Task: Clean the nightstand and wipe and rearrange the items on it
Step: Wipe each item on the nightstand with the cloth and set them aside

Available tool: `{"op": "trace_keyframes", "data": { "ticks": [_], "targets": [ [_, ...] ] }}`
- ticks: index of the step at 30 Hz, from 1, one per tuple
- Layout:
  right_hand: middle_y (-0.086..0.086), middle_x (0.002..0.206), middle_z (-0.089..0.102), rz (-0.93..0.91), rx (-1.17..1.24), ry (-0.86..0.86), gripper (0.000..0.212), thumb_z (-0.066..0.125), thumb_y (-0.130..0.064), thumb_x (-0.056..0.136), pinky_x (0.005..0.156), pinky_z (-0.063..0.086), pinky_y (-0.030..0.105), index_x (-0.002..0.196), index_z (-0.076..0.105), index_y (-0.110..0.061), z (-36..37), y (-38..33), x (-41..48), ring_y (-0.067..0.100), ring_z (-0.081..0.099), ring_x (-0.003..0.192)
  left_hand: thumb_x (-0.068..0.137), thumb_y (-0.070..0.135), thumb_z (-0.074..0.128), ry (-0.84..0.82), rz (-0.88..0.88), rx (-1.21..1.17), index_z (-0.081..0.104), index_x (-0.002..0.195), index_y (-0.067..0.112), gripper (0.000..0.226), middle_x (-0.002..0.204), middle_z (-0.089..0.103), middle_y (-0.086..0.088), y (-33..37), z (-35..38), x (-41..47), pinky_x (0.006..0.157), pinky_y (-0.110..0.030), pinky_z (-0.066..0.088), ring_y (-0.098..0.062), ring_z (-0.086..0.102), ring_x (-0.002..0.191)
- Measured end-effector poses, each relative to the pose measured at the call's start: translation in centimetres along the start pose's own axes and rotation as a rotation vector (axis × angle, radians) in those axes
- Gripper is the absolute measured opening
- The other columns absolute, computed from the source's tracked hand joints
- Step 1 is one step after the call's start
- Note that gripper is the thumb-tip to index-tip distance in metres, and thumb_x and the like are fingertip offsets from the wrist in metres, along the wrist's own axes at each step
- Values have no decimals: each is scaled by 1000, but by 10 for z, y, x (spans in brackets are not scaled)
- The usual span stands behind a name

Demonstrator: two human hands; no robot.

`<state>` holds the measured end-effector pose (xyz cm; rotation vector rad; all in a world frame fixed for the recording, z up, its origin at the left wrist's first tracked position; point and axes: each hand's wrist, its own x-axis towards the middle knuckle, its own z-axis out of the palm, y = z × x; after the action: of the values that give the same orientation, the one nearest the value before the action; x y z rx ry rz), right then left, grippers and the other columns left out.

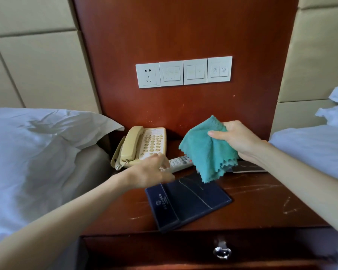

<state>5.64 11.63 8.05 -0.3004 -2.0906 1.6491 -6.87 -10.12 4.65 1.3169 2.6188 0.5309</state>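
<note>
Nightstand (261,203) of reddish-brown wood stands between two beds, its top streaked with pale scratches. Above its back half hangs a teal cloth (207,149), bunched at one corner in the right hand (240,141), whose fingers curl behind the fabric while the thumb lies across the front; the scalloped lower edge dangles free of the wood. Beneath that edge lies a white remote control (180,162), angled across the top, and the left hand (150,172) reaches over its near end (motion blur hides whether the fingers grip it or merely touch it). Just behind the left hand sits a beige telephone (144,145), handset in its cradle, at the back left corner. A dark blue folder (187,203) lies flat and skewed near the front edge, close to the remote. A thin flat card (248,167) shows partly under the right wrist. Below, the drawer carries a shiny metal pull (221,250). On the wooden wall panel above, a row of white switch plates (183,73) runs level. A white pillow (37,137) lies on the left bed.
</note>
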Motion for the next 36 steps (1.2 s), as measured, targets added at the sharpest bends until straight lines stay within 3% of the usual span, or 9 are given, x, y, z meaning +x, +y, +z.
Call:
{"op": "trace_keyframes", "data": {
  "ticks": [5,8,13,17,21,27,32,36],
  "targets": [
    [7,93,73,22,-31,126,12,65,-12,89,75,57,36,100,64,-6,-2,10,9,20,72,84,67,68,67,-307,-45,103,39,134,29,82,130,44,8,-8,0,-11,98,-32,42,-13,46,115],
    [7,92,72,30,-36,184,11,66,-14,89,72,57,36,97,63,-8,3,17,9,20,71,82,60,73,69,-399,-39,199,29,142,28,102,139,36,5,-8,-1,-12,104,-34,39,-17,40,125],
    [5,91,74,60,18,222,9,62,-16,91,73,57,36,92,70,-11,11,24,8,21,72,83,59,67,74,-388,-48,242,23,144,26,108,143,33,0,-4,2,-9,104,-39,40,-22,38,128],
    [3,91,74,43,54,245,8,62,-16,91,68,56,33,90,70,-13,13,24,6,18,72,82,61,61,77,-437,-70,257,23,144,17,109,147,34,-3,1,1,-6,104,-32,38,-23,38,130],
    [2,90,73,22,56,281,7,62,-17,91,65,56,32,91,69,-15,11,21,5,18,71,81,61,60,78,-407,-68,291,34,134,12,98,133,49,-4,5,-2,-7,99,-35,44,-22,49,116],
    [2,91,73,5,82,352,7,62,-20,91,68,57,33,91,69,-17,7,19,6,17,71,81,61,60,77,-367,-67,236,46,125,15,85,122,55,0,7,-8,-11,95,-35,45,-19,52,109],
    [-2,87,73,-14,134,429,13,62,-24,91,57,53,26,81,68,-20,2,16,5,12,71,77,68,40,81,-250,-56,-68,58,112,17,56,107,65,2,3,-10,-15,88,-31,51,-13,61,97],
    [-7,80,73,-46,133,448,14,63,-26,91,59,56,28,78,68,-21,0,13,2,10,71,73,77,27,76,-225,-112,-439,65,100,18,28,91,70,4,0,-12,-18,61,-18,53,-7,69,80]
  ]
}}
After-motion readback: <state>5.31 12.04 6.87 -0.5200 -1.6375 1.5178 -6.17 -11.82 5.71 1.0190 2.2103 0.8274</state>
